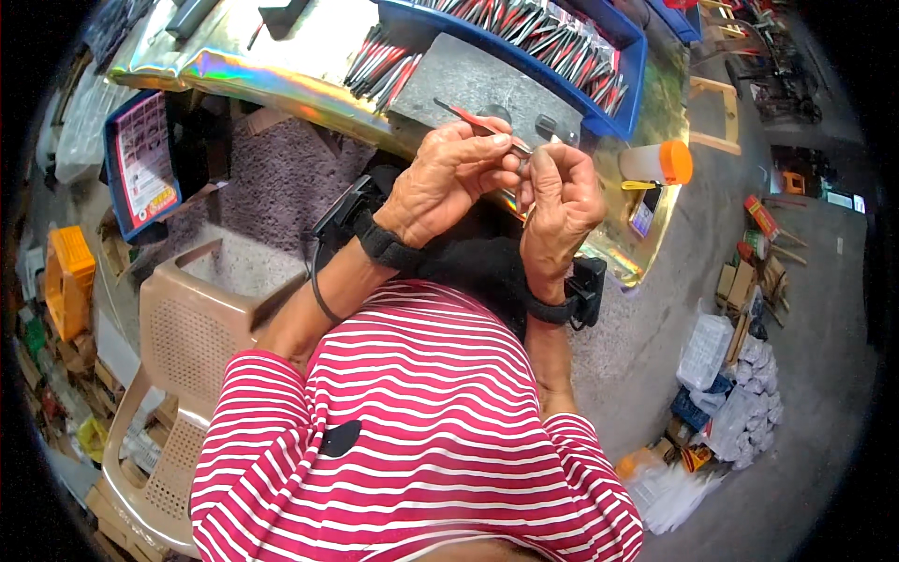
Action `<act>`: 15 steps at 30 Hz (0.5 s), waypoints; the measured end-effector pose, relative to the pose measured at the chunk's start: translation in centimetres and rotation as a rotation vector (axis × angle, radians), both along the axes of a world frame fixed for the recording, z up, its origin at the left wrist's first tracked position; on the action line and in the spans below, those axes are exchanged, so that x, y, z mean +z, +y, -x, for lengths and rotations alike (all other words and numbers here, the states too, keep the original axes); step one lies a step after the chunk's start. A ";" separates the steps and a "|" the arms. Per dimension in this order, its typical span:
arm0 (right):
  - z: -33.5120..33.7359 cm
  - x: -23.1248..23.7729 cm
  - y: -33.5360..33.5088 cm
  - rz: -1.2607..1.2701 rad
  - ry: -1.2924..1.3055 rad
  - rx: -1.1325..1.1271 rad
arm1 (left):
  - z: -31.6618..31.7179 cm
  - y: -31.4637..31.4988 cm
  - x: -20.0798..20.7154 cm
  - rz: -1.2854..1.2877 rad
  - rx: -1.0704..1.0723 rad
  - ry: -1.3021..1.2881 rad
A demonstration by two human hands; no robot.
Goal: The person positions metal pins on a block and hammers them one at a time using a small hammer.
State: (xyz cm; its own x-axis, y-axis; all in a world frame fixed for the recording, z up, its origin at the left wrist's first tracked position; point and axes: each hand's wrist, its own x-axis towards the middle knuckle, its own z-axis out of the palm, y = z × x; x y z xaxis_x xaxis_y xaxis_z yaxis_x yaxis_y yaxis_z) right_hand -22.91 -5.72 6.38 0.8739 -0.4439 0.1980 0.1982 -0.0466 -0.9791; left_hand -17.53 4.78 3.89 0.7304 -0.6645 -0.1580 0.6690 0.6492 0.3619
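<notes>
My left hand [448, 183] pinches a slim red-and-black piece [468, 117] between thumb and fingers, its dark end pointing up and left. Close beside it, my right hand [562, 199] is closed, thumb against fingers, at the other end of that piece. Whatever lies between its fingertips is too small to make out. Both hands are raised in front of a grey slab [449, 77] on the table. Small black parts [546, 125] rest on the slab. A loose pile of similar red and black pieces [382, 73] lies to its left.
A blue tray [641, 66] full of such pieces stands behind the slab. At right are an orange-lidded jar [646, 166] and a yellow-handled tool [639, 185]. A beige plastic chair [192, 323] stands at left. Plastic bags and boxes [704, 351] lie on the floor at right.
</notes>
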 end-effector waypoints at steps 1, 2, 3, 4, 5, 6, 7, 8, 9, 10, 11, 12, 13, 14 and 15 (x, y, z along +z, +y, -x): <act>0.1 0.0 0.1 0.035 0.001 -0.032 | 0.1 0.0 0.1 0.001 0.000 -0.001; 0.2 -0.1 0.2 0.070 0.001 -0.064 | 0.1 0.0 0.3 -0.005 0.001 -0.010; 0.2 -0.2 0.2 0.072 0.001 -0.064 | 0.2 0.0 0.5 -0.010 0.001 -0.019; 0.3 -0.3 0.3 0.112 0.003 -0.100 | 0.3 0.0 0.5 -0.009 0.001 -0.020; 0.4 -0.4 0.4 0.151 0.006 -0.136 | 0.4 0.0 0.6 -0.005 0.011 -0.038; 0.4 -0.4 0.6 0.152 0.005 -0.136 | 0.4 0.1 0.6 -0.002 0.021 -0.056; 0.5 -0.4 0.8 0.188 -0.004 -0.140 | 0.4 0.1 0.5 -0.001 0.022 -0.056; 0.5 -0.4 0.9 0.224 -0.013 -0.144 | 0.4 0.1 0.3 -0.015 0.024 -0.090; 0.5 -0.5 0.9 0.225 -0.014 -0.144 | 0.4 0.1 0.3 -0.029 0.025 -0.123; 0.4 -0.6 0.9 0.221 -0.026 -0.130 | 0.5 0.2 0.4 -0.028 0.026 -0.123; 0.4 -0.7 0.9 0.218 -0.038 -0.116 | 0.5 0.2 0.5 -0.065 0.064 -0.156; 0.4 -0.7 0.9 0.219 -0.039 -0.116 | 0.6 0.2 0.5 -0.101 0.102 -0.189; 0.3 -0.7 0.9 0.150 0.030 -0.084 | 0.6 0.3 0.5 -0.100 0.102 -0.189; 0.3 -0.7 0.8 0.081 0.098 -0.052 | 0.7 0.3 0.6 -0.205 0.153 -0.262; 0.3 -0.8 0.9 0.082 0.098 -0.050 | 0.7 0.4 0.6 -0.311 0.205 -0.334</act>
State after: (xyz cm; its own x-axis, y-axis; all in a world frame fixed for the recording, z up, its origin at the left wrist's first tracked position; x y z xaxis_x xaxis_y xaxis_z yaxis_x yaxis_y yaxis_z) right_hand -23.20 -4.87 5.54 0.8679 -0.4735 0.1500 0.0972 -0.1342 -0.9862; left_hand -18.27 5.23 4.49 0.8855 -0.4605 -0.0614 0.3537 0.5826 0.7318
